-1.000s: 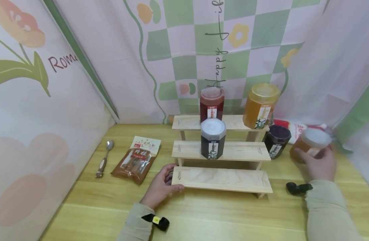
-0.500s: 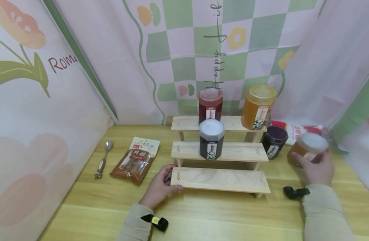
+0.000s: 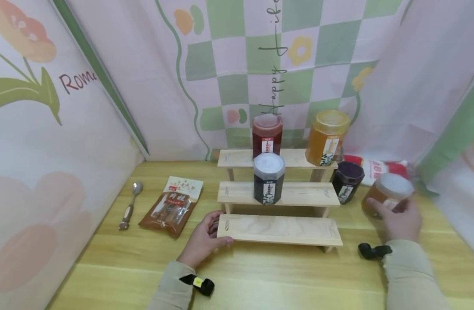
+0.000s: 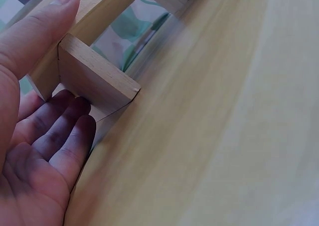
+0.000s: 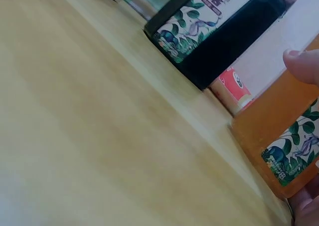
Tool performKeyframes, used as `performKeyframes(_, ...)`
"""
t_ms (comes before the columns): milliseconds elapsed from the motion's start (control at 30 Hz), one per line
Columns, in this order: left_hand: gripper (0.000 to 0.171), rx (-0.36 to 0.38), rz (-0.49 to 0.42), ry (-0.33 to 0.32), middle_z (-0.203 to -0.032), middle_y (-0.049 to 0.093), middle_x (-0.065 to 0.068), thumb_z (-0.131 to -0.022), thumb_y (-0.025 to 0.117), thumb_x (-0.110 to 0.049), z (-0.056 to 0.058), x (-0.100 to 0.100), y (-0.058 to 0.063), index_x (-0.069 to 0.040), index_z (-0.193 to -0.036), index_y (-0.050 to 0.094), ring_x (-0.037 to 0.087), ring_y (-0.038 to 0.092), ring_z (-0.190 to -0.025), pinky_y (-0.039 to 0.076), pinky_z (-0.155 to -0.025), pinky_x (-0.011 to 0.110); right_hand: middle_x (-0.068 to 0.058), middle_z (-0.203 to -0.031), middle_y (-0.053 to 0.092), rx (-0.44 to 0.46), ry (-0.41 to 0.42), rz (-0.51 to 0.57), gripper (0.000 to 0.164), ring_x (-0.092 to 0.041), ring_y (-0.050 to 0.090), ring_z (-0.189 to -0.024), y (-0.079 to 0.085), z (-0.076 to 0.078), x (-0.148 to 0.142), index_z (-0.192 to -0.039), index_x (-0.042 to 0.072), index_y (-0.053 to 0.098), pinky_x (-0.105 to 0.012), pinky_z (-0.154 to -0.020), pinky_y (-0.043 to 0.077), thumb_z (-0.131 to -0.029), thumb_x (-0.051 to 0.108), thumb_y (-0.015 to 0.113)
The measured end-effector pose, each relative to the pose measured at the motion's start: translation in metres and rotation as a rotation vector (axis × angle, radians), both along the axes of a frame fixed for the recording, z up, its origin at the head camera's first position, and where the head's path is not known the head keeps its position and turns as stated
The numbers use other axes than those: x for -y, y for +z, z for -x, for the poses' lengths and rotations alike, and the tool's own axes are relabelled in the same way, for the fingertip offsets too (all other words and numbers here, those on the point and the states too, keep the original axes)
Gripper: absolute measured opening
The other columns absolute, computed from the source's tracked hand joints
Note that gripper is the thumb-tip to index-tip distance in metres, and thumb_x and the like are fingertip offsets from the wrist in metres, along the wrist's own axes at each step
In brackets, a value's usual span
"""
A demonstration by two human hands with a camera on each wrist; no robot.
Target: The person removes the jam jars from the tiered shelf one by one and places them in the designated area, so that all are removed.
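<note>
Compared with a second ago, your right hand (image 3: 401,219) has brought the amber jar (image 3: 388,191) a little nearer to you, while your left hand stays at the same end of the wooden rack (image 3: 279,228). The jars on the steps keep their places.

Your right grip is closed around the amber jar, thumb on its left side and fingers round its right; whether its base touches the table (image 3: 279,280) you cannot tell. Your left hand (image 3: 203,241) grips the left end of the lowest step, thumb over the front edge and fingers curled in at the end.

Just left of your right grip stands a dark jar (image 3: 347,183); beyond it lies a red-and-white packet (image 3: 376,170). Farther left, up on the rack, are the yellow jar (image 3: 327,137), the red jar (image 3: 267,133) and the white-lidded jar (image 3: 268,181). Left of your left grip lie a brown packet (image 3: 172,209) and, past that, a spoon (image 3: 130,204).
</note>
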State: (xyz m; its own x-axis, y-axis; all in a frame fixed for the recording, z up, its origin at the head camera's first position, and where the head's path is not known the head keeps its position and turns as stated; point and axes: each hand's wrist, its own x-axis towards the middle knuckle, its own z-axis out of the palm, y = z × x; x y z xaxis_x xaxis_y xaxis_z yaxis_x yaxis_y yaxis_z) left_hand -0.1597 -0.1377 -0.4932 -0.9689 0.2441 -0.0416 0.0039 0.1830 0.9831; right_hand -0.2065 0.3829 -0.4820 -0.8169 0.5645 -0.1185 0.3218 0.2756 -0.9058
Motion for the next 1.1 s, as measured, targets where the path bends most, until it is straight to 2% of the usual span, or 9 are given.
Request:
performKeyframes(133,0.095,0.005,0.009,0.005,-0.144,0.054,0.011,-0.072,0.089,-0.032,0.000,0.000,-0.001,-0.012,-0.150,0.040,0.031,0.054,-0.129,0.049,-0.107,0.039,-0.002,-0.143,0.046,-0.009,-0.012,0.015,0.099,-0.012,0.045,-0.111,0.000,-0.006,0.003,-0.157,0.028,0.031,-0.045,-0.106,0.041,-0.077,0.051,0.084)
performKeyframes(233,0.093,0.006,0.002,0.003,-0.143,0.054,0.012,-0.073,0.089,-0.029,-0.001,0.000,-0.001,-0.010,-0.150,0.039,0.031,0.054,-0.129,0.049,-0.107,0.039,-0.003,-0.147,0.044,-0.024,-0.027,0.052,0.097,-0.014,0.045,-0.117,0.000,-0.009,0.007,-0.157,0.027,0.031,-0.047,-0.113,0.037,-0.078,0.048,0.084)
performKeyframes(333,0.092,0.011,-0.004,0.003,-0.143,0.054,0.013,-0.074,0.088,-0.026,-0.002,0.000,0.000,-0.010,-0.150,0.040,0.031,0.054,-0.129,0.049,-0.107,0.039,0.000,-0.144,0.047,-0.034,-0.045,0.088,0.096,-0.014,0.046,-0.117,0.002,-0.011,0.009,-0.156,0.026,0.033,-0.044,-0.115,0.036,-0.078,0.045,0.085)
performKeyframes(467,0.091,0.008,0.000,0.009,-0.143,0.054,0.013,-0.075,0.088,-0.025,-0.002,-0.001,0.002,-0.009,-0.150,0.039,0.031,0.054,-0.129,0.049,-0.107,0.038,0.010,-0.127,0.052,-0.043,-0.065,0.088,0.095,-0.006,0.047,-0.106,0.010,-0.013,0.011,-0.155,0.022,0.037,-0.032,-0.101,0.043,-0.077,0.044,0.087)
performKeyframes(567,0.092,0.001,0.000,0.005,-0.143,0.054,0.014,-0.075,0.088,-0.025,-0.002,-0.002,0.004,-0.008,-0.151,0.039,0.032,0.054,-0.129,0.049,-0.107,0.038,0.009,-0.129,0.053,-0.040,-0.072,0.065,0.093,-0.003,0.047,-0.105,0.018,-0.016,0.012,-0.154,0.020,0.039,-0.026,-0.094,0.043,-0.078,0.044,0.086)
performKeyframes(700,0.092,0.000,-0.003,-0.004,-0.143,0.054,0.013,-0.074,0.088,-0.025,-0.003,-0.002,0.004,-0.008,-0.150,0.039,0.031,0.054,-0.128,0.048,-0.107,0.038,0.008,-0.135,0.052,-0.049,-0.083,0.056,0.091,-0.003,0.047,-0.107,0.027,-0.021,0.013,-0.153,0.021,0.041,-0.024,-0.095,0.042,-0.077,0.043,0.087)
performKeyframes(767,0.091,0.000,-0.004,-0.005,-0.143,0.054,0.012,-0.074,0.088,-0.025,-0.002,-0.002,0.004,-0.009,-0.150,0.039,0.030,0.054,-0.128,0.048,-0.107,0.038,0.011,-0.131,0.054,-0.078,-0.096,0.055,0.088,-0.002,0.047,-0.106,0.032,-0.023,0.014,-0.151,0.024,0.044,-0.024,-0.095,0.041,-0.077,0.041,0.088)
performKeyframes(933,0.091,-0.001,-0.003,-0.003,-0.143,0.054,0.011,-0.074,0.088,-0.025,-0.002,-0.002,0.004,-0.010,-0.150,0.039,0.030,0.054,-0.128,0.049,-0.107,0.038,0.013,-0.131,0.055,-0.185,-0.124,0.113,0.083,-0.001,0.047,-0.110,0.050,-0.027,0.017,-0.147,0.028,0.049,-0.027,-0.106,0.037,-0.075,0.029,0.091)
performKeyframes(1100,0.091,0.000,-0.005,-0.001,-0.141,0.055,0.011,-0.074,0.088,-0.025,-0.002,-0.001,0.003,-0.011,-0.150,0.040,0.030,0.055,-0.127,0.050,-0.106,0.036,0.010,-0.134,0.057,-0.316,-0.141,0.234,0.082,-0.004,0.049,-0.117,0.074,-0.033,0.025,-0.142,0.027,0.054,-0.023,-0.106,0.036,-0.071,0.014,0.093)
